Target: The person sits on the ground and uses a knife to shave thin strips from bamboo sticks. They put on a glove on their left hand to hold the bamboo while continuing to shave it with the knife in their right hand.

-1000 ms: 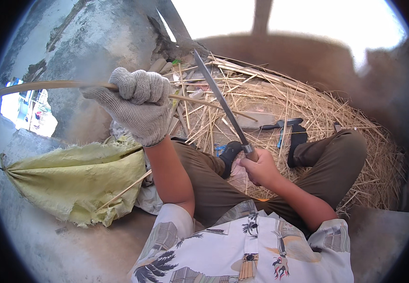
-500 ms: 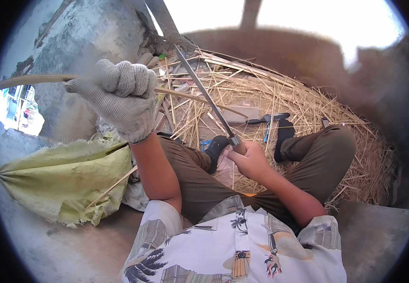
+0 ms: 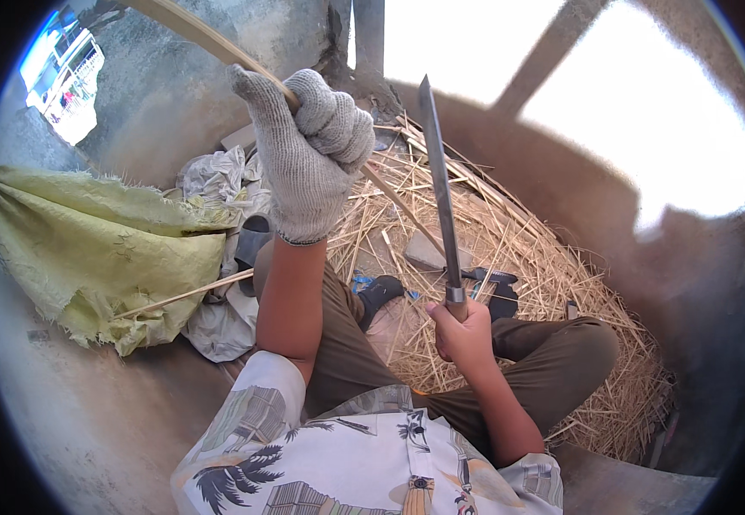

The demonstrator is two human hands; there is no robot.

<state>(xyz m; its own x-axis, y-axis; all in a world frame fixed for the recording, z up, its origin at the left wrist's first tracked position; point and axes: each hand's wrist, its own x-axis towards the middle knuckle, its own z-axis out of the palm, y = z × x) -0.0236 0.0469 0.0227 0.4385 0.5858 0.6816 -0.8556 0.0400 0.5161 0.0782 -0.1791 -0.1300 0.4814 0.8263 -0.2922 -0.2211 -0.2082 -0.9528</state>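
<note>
My left hand, in a grey knitted glove, is raised and closed round a long split bamboo strip. One end of the strip runs up past the upper left edge, and the other slants down to the right toward a grey block on the floor. In my bare right hand is a long-bladed knife, gripped by its wooden handle. Its blade points up, to the right of the strip and apart from my glove.
Loose bamboo shavings and strips cover the floor before my folded legs. A second black-handled blade lies near my right foot. At left are a yellow-green woven sack and white sacks. Concrete walls rise behind.
My left hand has moved up and right, tilting the bamboo strip more steeply. The knife has swung from leaning left to nearly upright. The whole view has also shifted.
</note>
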